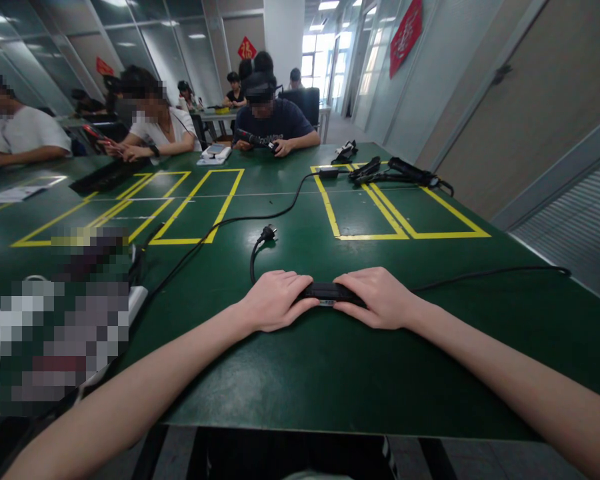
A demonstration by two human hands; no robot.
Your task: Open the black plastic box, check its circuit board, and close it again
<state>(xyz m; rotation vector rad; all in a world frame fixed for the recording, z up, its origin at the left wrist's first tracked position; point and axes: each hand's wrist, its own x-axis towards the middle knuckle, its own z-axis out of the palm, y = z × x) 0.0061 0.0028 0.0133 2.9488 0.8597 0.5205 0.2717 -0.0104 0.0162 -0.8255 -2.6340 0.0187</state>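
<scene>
A black power adapter (326, 291) lies level on the green table top, held at both ends. My left hand (280, 300) grips its left end, fingers on top and thumb along the near side. On the other end my right hand (375, 298) is closed in the same way. A pale label shows on the adapter's near face; its ends are hidden under my fingers. From beside my left hand a short black cord curves up to a mains plug (269, 233). A thin black cable (490, 272) runs off rightward from behind my right hand.
Yellow tape rectangles (373, 237) mark the green table (260, 393). Black devices with straps (405, 172) lie at the far right. Another cable (230, 220) crosses toward the left, where white power strips (137, 300) lie. Across the table a person (275, 120) handles a black object; others sit leftward.
</scene>
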